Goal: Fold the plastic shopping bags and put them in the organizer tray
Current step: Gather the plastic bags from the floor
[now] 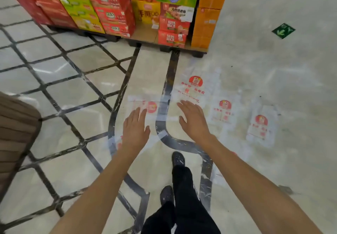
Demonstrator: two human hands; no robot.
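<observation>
Both hands are extended palm-down with fingers straight and spread; neither holds anything. The left hand (135,127) hovers over or rests on a clear shopping bag (145,109) lying flat on the floor (273,69), its long axis running left to right. The right hand (194,119) reaches toward a second bag (195,88) just ahead of its fingertips. Two more bags (223,112) (260,126) lie farther right, nearer the right hand. No organizer tray is in view.
</observation>
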